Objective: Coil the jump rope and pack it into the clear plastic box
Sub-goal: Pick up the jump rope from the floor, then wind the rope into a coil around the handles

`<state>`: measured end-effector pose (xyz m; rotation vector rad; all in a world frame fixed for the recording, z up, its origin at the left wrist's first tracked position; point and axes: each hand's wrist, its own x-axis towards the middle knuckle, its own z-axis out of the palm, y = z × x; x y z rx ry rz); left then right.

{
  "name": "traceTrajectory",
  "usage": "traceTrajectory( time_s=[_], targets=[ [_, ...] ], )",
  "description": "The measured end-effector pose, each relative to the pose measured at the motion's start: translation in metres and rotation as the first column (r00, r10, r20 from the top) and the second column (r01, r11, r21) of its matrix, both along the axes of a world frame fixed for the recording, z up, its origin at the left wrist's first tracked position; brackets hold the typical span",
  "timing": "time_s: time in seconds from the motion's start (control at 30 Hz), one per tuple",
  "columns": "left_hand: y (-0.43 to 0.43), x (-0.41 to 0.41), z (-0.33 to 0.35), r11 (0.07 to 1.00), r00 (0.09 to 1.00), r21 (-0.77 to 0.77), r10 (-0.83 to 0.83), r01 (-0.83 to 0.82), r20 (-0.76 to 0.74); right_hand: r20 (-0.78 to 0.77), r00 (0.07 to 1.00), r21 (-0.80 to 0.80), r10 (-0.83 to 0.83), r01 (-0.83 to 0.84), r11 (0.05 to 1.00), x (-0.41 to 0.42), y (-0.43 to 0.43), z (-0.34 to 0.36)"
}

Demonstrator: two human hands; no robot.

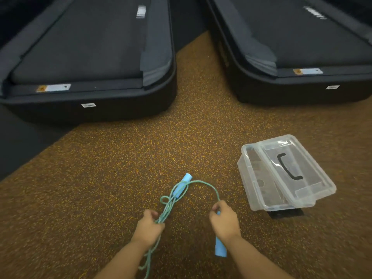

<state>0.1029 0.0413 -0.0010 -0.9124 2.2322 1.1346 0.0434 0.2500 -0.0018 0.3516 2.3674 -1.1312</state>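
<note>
On the left, our left hand (150, 224) is clenched around a bundle of several strands of the jump rope (209, 187), with loose ends trailing down past the wrist toward the bottom edge of the view. From that fist the strands run up and away over the speckled floor (100, 178) to one blue handle (182, 187), which lies on the floor with a small loop of rope just beside it. A single strand arcs from there across to our right hand (224, 220), which is closed on the second blue handle (220, 248); its lower end sticks out below the palm.

We judge the rope to be light, thin and limp, so it will sag, twist and spring out of any loose coil. The handles look like the only stiff parts, so those and the gathered middle are where we should hold it.

To the right, well apart from the rope, stands the clear plastic box (254, 178). Its lid (296, 170), with a dark carry handle, lies askew on top, partly covering the opening. Through the walls we cannot tell of anything inside.
</note>
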Motion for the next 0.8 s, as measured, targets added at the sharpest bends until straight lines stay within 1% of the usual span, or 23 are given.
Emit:
traceTrajectory(
  time_s=[0.1, 0.2, 0.27, 0.37, 0.47, 0.53, 0.63, 0.73, 0.8],
  targets=[
    [0.003, 0.002, 0.027, 0.998, 0.999, -0.05, 0.044, -0.045, -0.019, -0.053, 0.998, -0.066, -0.028, 0.025, 0.997, -0.004, 0.005, 0.036],
    [0.008, -0.001, 0.055, 0.997, 1.0, -0.071, 0.006, -0.005, 0.02, -0.101, 0.991, -0.22, -0.083, 0.059, 0.974, -0.009, 0.008, 0.074],
    [0.012, -0.006, 0.075, 0.997, 0.999, -0.062, -0.043, 0.045, 0.033, -0.102, 0.992, -0.304, -0.071, 0.037, 0.952, -0.012, 0.01, 0.099],
    [0.018, -0.021, 0.103, 0.992, 0.995, -0.083, -0.099, 0.097, -0.021, -0.128, 0.992, -0.388, -0.013, -0.038, 0.921, -0.016, 0.009, 0.132],
    [0.028, -0.035, 0.141, 0.985, 0.975, -0.09, -0.16, 0.147, -0.155, -0.17, 0.985, -0.492, 0.013, -0.097, 0.865, -0.016, 0.006, 0.17],
    [0.037, -0.043, 0.169, 0.979, 0.939, -0.076, -0.201, 0.187, -0.278, -0.167, 0.986, -0.589, 0.007, -0.106, 0.801, -0.014, 0.002, 0.193],
    [0.046, -0.052, 0.207, 0.969, 0.861, -0.082, -0.245, 0.234, -0.446, -0.138, 0.99, -0.723, 0.006, -0.105, 0.683, -0.011, -0.004, 0.224],
    [0.05, -0.054, 0.237, 0.953, 0.771, -0.078, -0.283, 0.292, -0.57, -0.122, 0.991, -0.785, 0.049, -0.126, 0.607, -0.004, -0.009, 0.253],
    [0.053, -0.051, 0.256, 0.945, 0.712, -0.106, -0.305, 0.311, -0.633, -0.131, 0.988, -0.813, 0.079, -0.153, 0.562, 0.0, -0.01, 0.272]
  ],
)
